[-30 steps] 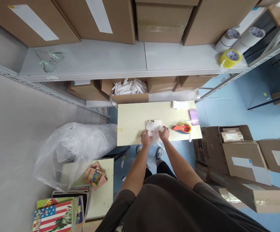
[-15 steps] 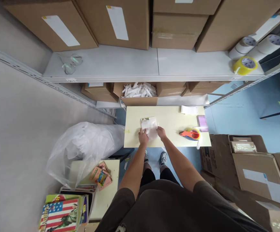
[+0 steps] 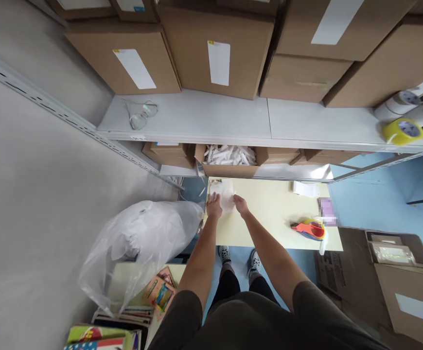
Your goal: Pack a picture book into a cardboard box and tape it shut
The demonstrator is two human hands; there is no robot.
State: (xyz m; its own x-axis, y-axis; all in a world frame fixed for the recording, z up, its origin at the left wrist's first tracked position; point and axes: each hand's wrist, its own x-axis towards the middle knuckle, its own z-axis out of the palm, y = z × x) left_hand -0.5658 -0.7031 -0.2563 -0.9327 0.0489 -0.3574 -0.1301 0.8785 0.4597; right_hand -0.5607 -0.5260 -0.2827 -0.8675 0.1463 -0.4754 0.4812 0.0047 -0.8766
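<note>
A white, slightly see-through sheet or sleeve (image 3: pixel 227 189) lies near the left end of the pale yellow table (image 3: pixel 266 201). Under its far left corner shows a thin strip of a dark, printed flat item; the rest of that item is covered. My left hand (image 3: pixel 214 207) grips the near left edge of the white sheet, its fingers resting over it. On the opposite side my right hand (image 3: pixel 241 204) pinches the sheet's right edge between thumb and fingers.
On the table's right lie an orange-red tape dispenser (image 3: pixel 309 228), a purple pack (image 3: pixel 327 211) and white papers (image 3: pixel 305 188). An open box of white rolled pieces (image 3: pixel 230 155) stands behind. A large clear plastic bag (image 3: pixel 149 233) bulges on the left. Cartons (image 3: pixel 408 296) fill the right.
My view has shifted, so the shelf and table sit lower and further right. Both hands have slid the white sheet toward the table's far left corner.
</note>
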